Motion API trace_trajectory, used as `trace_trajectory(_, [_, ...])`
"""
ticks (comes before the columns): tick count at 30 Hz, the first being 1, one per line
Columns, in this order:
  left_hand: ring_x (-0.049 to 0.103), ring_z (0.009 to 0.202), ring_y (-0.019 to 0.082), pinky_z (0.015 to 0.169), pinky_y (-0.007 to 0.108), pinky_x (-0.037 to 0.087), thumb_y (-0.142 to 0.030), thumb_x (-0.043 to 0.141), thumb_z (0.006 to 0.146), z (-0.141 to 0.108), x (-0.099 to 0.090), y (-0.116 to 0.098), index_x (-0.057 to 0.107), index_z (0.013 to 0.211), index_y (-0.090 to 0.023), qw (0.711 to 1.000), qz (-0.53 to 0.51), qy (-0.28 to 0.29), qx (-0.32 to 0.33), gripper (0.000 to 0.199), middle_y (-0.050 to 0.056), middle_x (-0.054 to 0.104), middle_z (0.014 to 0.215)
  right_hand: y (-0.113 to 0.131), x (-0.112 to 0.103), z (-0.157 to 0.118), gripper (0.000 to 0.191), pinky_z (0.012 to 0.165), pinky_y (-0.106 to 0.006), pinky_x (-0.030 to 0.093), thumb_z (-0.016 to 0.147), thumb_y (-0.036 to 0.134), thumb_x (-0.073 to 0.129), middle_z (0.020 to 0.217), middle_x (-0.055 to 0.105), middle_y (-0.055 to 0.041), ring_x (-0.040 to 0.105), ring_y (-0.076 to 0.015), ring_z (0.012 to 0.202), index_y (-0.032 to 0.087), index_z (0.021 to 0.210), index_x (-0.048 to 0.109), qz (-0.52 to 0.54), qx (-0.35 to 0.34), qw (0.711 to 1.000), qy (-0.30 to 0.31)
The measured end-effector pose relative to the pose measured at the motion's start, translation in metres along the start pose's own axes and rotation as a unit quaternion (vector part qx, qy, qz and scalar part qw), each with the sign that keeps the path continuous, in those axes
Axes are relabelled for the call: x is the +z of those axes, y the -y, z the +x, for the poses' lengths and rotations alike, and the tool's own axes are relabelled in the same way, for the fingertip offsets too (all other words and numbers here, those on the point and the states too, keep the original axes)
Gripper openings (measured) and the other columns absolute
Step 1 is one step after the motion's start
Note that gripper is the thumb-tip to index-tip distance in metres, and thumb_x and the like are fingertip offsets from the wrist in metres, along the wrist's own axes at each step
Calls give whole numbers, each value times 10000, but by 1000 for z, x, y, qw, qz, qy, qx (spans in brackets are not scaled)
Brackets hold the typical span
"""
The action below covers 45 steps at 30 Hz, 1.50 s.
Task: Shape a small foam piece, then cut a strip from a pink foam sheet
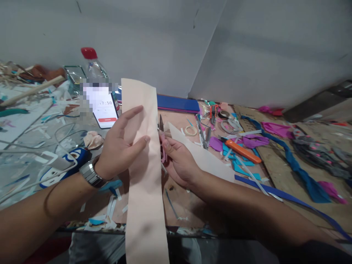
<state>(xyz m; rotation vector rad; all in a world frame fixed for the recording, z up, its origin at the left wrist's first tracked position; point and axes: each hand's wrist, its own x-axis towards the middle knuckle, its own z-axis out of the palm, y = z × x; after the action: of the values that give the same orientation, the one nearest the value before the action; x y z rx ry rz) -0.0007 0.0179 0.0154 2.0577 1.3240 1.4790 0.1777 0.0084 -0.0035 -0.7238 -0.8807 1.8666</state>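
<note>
A long, pale peach strip (145,205) hangs upright in front of me and runs past the table's front edge. My left hand (122,143), with a metal watch on its wrist, holds the strip, thumb and a finger lying on its face. Beside the strip's right edge, my right hand (178,157) is closed around pink-handled scissors (163,148), whose dark blades point up and are slightly apart. Behind my right hand another pale sheet (203,157) lies on the table.
A phone (103,106) leans near a red-capped bottle (95,64) at the back left. Cables and a power strip (66,167) lie left. To the right are an orange cutter (242,150), a tape roll (190,130), blue strips and scraps. A blue case (178,103) lies by the wall.
</note>
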Motion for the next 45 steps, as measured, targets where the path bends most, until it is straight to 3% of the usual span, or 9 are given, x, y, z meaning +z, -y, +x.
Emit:
trace_trajectory(7, [475, 1401, 289, 1236, 510, 328, -343, 730, 833, 2, 0, 3, 484, 1439, -280, 1000, -7, -10, -1, 657, 63, 520, 1491, -1, -1, -2, 351, 663, -270, 483, 776, 437, 825, 823, 708, 6, 585, -130, 684, 259, 1067, 743, 27, 16, 999, 19])
trace_trajectory(19, [464, 1409, 292, 1229, 507, 339, -367, 731, 844, -1, 1, 2, 456, 1453, -278, 1000, -25, 10, 4, 674, 83, 502, 1503, 2, -6, 6, 346, 620, -264, 416, 755, 504, 822, 718, 607, 25, 431, -116, 594, 247, 969, 733, -9, -10, 1000, 5])
trace_trajectory(24, [439, 1426, 301, 1224, 534, 341, -369, 741, 840, 2, 1, 6, 440, 1450, -303, 997, -71, 1, -12, 684, 80, 469, 1522, 3, -9, 8, 373, 631, -271, 415, 762, 514, 809, 764, 628, 21, 470, -123, 631, 266, 1028, 725, -40, -38, 998, 8])
trace_trajectory(28, [508, 1369, 321, 1120, 551, 475, -407, 695, 877, 6, -1, 8, 388, 1466, -323, 992, -125, -10, -31, 670, 107, 452, 1526, 3, -9, 6, 344, 628, -256, 418, 776, 493, 804, 804, 628, 20, 473, -108, 644, 261, 1020, 731, -93, -82, 992, 9])
trace_trajectory(32, [596, 1268, 303, 1002, 512, 575, -443, 684, 882, 7, -5, 2, 333, 1481, -339, 990, -135, -13, -38, 702, 112, 512, 1466, 3, -5, 2, 404, 766, -283, 496, 754, 466, 829, 1004, 672, -19, 577, -147, 841, 282, 1099, 730, -100, -111, 989, 9])
trace_trajectory(35, [576, 1281, 304, 1028, 511, 561, -457, 723, 848, 6, -7, -3, 393, 1446, -343, 994, -103, -37, -30, 692, 87, 511, 1464, 2, -3, 0, 390, 874, -328, 508, 759, 459, 826, 1069, 685, -32, 607, -178, 964, 289, 1097, 733, -95, -116, 989, 17])
trace_trajectory(40, [542, 1312, 305, 1132, 525, 482, -442, 741, 831, 5, -8, -8, 496, 1383, -317, 997, -39, -66, 4, 617, 36, 551, 1408, 2, -3, -1, 366, 916, -344, 509, 770, 460, 816, 1099, 695, -36, 619, -194, 1035, 291, 1086, 744, -89, -111, 989, 25])
trace_trajectory(45, [572, 1277, 275, 1126, 491, 494, -399, 726, 846, 5, -8, -9, 554, 1333, -291, 997, -19, -71, 23, 528, 13, 607, 1347, 3, -5, 1, 350, 759, -285, 497, 778, 457, 811, 970, 686, -14, 585, -148, 833, 286, 1077, 751, -90, -94, 991, 17])
